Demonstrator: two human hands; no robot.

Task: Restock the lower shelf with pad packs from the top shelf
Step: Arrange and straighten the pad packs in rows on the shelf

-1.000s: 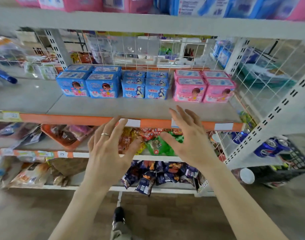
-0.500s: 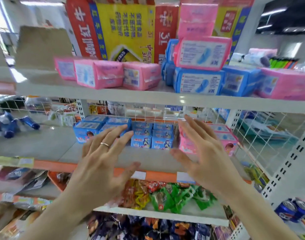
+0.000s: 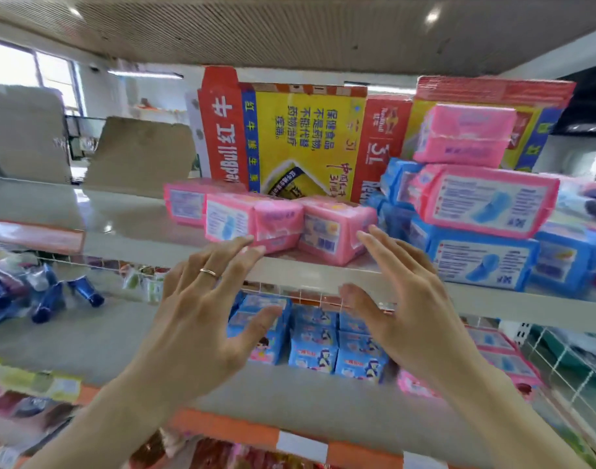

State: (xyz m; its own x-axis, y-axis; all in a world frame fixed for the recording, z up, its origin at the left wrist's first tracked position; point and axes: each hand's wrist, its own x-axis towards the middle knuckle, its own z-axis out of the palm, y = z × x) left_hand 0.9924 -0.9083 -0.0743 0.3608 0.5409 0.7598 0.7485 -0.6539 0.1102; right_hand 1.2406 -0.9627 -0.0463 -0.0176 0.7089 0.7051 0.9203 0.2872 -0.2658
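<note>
Pink pad packs (image 3: 333,230) lie in a row at the front of the top shelf (image 3: 310,270), with another pink pack (image 3: 252,223) to their left. To the right, pink and blue pad packs (image 3: 482,258) are stacked in a pile. My left hand (image 3: 201,316), with a ring, and my right hand (image 3: 411,309) are raised with spread fingers just below and in front of the pink packs, holding nothing. Fingertips of both hands reach the shelf's front edge. On the lower shelf (image 3: 289,397) stand small blue packs (image 3: 323,343) and pink packs (image 3: 506,360).
A tall red and yellow carton (image 3: 289,133) stands behind the pink packs. Brown cardboard flaps (image 3: 140,154) rise at the back left. Blue tubes (image 3: 49,299) lie on the lower shelf's left side. A wire grid backs the lower shelf. Snack bags sit lower down.
The view has tilted up from the lower shelf to the top shelf. Both open hands have risen from the lower shelf's edge to the top shelf's edge, close to the pink packs.
</note>
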